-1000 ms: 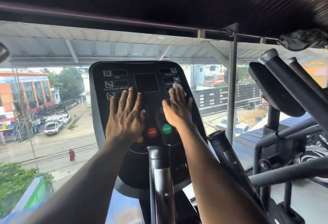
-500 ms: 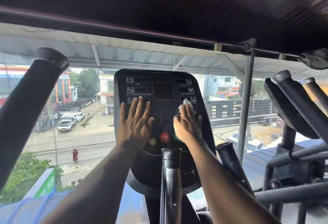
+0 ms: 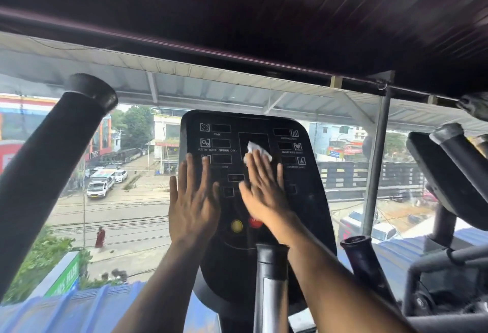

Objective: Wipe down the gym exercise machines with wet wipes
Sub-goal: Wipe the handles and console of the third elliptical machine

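The exercise machine's console (image 3: pixel 253 200) stands straight ahead of me against the window, its black face tilted my way. My left hand (image 3: pixel 194 207) lies flat on its left side, fingers straight and spread, bracing the panel. My right hand (image 3: pixel 264 190) presses flat over the middle, fingers straight, with the wet wipe (image 3: pixel 257 151) bunched under the fingertips on the central display. I judge it best to wipe in overlapping passes, press lightly, and steer clear of the yellow button (image 3: pixel 237 225).
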The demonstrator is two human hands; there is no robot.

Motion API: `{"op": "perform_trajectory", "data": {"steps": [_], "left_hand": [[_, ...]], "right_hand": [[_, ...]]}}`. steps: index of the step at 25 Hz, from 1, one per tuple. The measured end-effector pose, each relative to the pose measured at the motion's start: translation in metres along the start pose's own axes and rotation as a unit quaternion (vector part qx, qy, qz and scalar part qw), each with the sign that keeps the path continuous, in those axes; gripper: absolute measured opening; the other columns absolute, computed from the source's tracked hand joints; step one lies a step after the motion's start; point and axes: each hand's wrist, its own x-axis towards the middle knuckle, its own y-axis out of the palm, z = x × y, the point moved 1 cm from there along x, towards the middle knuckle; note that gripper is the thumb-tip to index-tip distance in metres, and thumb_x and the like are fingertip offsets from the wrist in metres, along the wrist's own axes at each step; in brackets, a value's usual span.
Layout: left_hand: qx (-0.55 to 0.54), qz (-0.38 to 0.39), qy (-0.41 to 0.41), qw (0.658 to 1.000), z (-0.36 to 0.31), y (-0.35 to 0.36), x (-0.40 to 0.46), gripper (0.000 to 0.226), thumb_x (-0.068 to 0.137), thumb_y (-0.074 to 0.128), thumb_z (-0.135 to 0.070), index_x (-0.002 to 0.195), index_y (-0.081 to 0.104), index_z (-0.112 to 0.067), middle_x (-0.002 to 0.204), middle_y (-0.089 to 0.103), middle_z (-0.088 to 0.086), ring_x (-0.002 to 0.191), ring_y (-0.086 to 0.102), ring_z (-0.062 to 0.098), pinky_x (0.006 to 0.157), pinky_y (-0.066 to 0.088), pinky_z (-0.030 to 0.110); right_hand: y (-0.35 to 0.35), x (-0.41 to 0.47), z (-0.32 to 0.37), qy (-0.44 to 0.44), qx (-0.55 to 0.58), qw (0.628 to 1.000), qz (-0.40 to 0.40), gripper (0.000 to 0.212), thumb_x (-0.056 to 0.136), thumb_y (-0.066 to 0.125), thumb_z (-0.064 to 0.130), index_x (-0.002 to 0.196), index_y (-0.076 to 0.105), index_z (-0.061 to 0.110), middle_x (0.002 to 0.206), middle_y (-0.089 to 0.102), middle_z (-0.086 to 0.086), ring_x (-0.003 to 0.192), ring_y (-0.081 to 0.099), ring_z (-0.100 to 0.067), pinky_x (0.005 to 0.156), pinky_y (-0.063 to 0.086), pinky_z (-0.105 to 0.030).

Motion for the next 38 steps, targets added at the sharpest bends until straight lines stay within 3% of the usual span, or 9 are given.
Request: {"op": "perform_trajectory", "data": {"steps": [4, 8, 12, 18, 22, 25, 27, 33, 38], "left_hand": [[-0.021, 0.007, -0.045, 0.999, -0.003, -0.002, -0.025, 0.069, 0.106, 0.019, -0.044, 0.167, 0.012, -0.015, 0.174, 0.010, 0.012, 0.161, 0.016, 0.028, 0.130, 0.014, 0.050], [-0.080, 0.040, -0.077, 0.993, -0.001, 0.001, -0.042, 0.064, 0.111, 0.026, -0.041, 0.168, 0.005, -0.019, 0.176, -0.001, 0.005, 0.162, 0.001, 0.022, 0.130, 0.009, 0.050], [-0.162, 0.035, -0.077, 0.983, 0.000, -0.004, -0.039, 0.071, 0.110, 0.041, -0.042, 0.168, 0.007, -0.020, 0.176, -0.003, -0.001, 0.162, -0.005, 0.018, 0.131, 0.005, 0.041], [-0.238, 0.043, -0.080, 0.967, 0.008, -0.005, -0.053, 0.073, 0.105, 0.028, -0.052, 0.167, -0.001, -0.025, 0.175, -0.006, -0.009, 0.159, -0.013, 0.005, 0.132, 0.004, 0.037], [-0.292, 0.055, -0.088, 0.951, 0.012, -0.007, -0.072, 0.069, 0.105, 0.027, -0.051, 0.164, -0.003, -0.032, 0.172, -0.008, -0.017, 0.157, -0.014, -0.001, 0.132, 0.007, 0.041], [-0.294, 0.053, -0.087, 0.950, 0.014, -0.007, -0.075, 0.072, 0.104, 0.028, -0.058, 0.164, -0.003, -0.033, 0.172, -0.009, -0.020, 0.157, -0.012, -0.001, 0.132, 0.008, 0.042], [-0.293, 0.047, -0.084, 0.951, 0.015, -0.008, -0.076, 0.079, 0.101, 0.029, -0.067, 0.166, -0.003, -0.034, 0.172, -0.010, -0.021, 0.158, -0.012, -0.001, 0.132, 0.007, 0.040], [-0.301, 0.048, -0.078, 0.949, 0.011, -0.012, -0.078, 0.078, 0.100, 0.030, -0.069, 0.165, -0.002, -0.037, 0.172, -0.010, -0.021, 0.158, -0.012, 0.001, 0.132, 0.007, 0.042], [-0.308, 0.046, -0.087, 0.946, 0.011, -0.011, -0.078, 0.075, 0.103, 0.025, -0.063, 0.167, 0.002, -0.031, 0.173, -0.008, -0.020, 0.158, -0.012, 0.000, 0.131, 0.010, 0.046]], "right_hand": [[0.004, -0.046, -0.026, 0.073, 0.008, 0.997, -0.017, 0.082, 0.087, 0.014, 0.053, 0.163, 0.009, 0.023, 0.170, -0.006, 0.005, 0.156, -0.008, -0.012, 0.125, -0.003, -0.056], [-0.012, 0.025, -0.025, 0.146, 0.039, 0.988, 0.021, 0.069, 0.104, 0.024, 0.049, 0.163, -0.001, 0.022, 0.169, -0.017, 0.003, 0.154, -0.018, -0.013, 0.124, -0.011, -0.053], [-0.018, 0.075, 0.000, 0.074, 0.026, 0.995, 0.057, 0.071, 0.105, 0.027, 0.050, 0.162, -0.008, 0.025, 0.166, -0.025, 0.005, 0.152, -0.026, -0.014, 0.123, -0.015, -0.052], [-0.002, 0.006, 0.027, -0.084, 0.027, 0.994, 0.057, 0.078, 0.090, 0.014, 0.056, 0.162, -0.007, 0.034, 0.166, -0.021, 0.016, 0.153, -0.022, -0.006, 0.123, -0.014, -0.051], [-0.001, -0.003, 0.009, 0.033, 0.017, 0.999, 0.018, 0.070, 0.098, 0.024, 0.047, 0.162, 0.001, 0.031, 0.169, -0.015, 0.011, 0.154, -0.016, -0.008, 0.124, -0.009, -0.054], [-0.016, 0.046, 0.008, 0.101, 0.033, 0.993, 0.055, 0.069, 0.105, 0.027, 0.048, 0.163, -0.003, 0.027, 0.168, -0.021, 0.006, 0.153, -0.021, -0.011, 0.124, -0.011, -0.054], [-0.024, 0.071, 0.016, 0.076, 0.017, 0.993, 0.088, 0.071, 0.105, 0.024, 0.053, 0.162, -0.009, 0.027, 0.165, -0.028, 0.005, 0.151, -0.027, -0.013, 0.123, -0.015, -0.053], [-0.019, 0.036, 0.051, -0.190, -0.020, 0.970, 0.149, 0.075, 0.103, 0.028, 0.044, 0.158, -0.020, 0.030, 0.163, -0.033, 0.012, 0.148, -0.033, -0.009, 0.122, -0.019, -0.052], [-0.024, 0.022, 0.029, -0.161, -0.099, 0.971, 0.148, 0.074, 0.103, 0.027, 0.043, 0.158, -0.020, 0.029, 0.162, -0.033, 0.011, 0.150, -0.029, -0.009, 0.122, -0.018, -0.051]]}}
